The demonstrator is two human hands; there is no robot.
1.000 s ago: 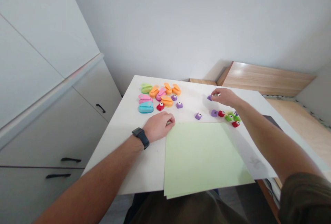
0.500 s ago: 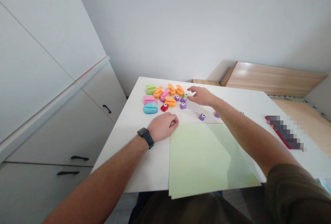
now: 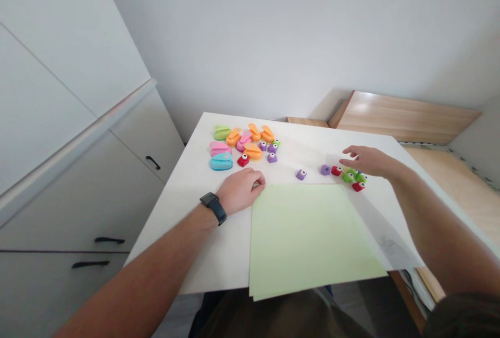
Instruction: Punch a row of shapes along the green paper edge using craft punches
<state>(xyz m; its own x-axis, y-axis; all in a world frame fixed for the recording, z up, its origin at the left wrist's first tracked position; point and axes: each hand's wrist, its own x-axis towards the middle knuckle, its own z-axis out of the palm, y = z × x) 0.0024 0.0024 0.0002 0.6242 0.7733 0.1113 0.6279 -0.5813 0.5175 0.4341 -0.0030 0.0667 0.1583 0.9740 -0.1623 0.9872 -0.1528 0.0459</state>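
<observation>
My left hand (image 3: 240, 191) rests on the white table (image 3: 195, 182), fingers curled into a loose fist at the top left corner of a pale green paper sheet (image 3: 308, 236). My right hand (image 3: 367, 161) hovers with fingers stretched out, holding nothing, just above a cluster of small punches: green ones (image 3: 347, 176), a red one (image 3: 336, 171) and another red one (image 3: 357, 187). Two small purple punches (image 3: 324, 170) (image 3: 300, 174) lie left of that cluster.
A group of larger paper punches, orange (image 3: 253, 151), pink (image 3: 219, 147), blue (image 3: 221, 161) and green (image 3: 221, 132), lies at the table's far left with small purple ones (image 3: 272, 157). White cabinets (image 3: 78, 171) stand on the left, a wooden surface (image 3: 398, 116) at the back right.
My right hand carried a small purple punch from the right cluster to the left group, let it go there, and has come back over the right cluster, open. The left hand stayed put.
</observation>
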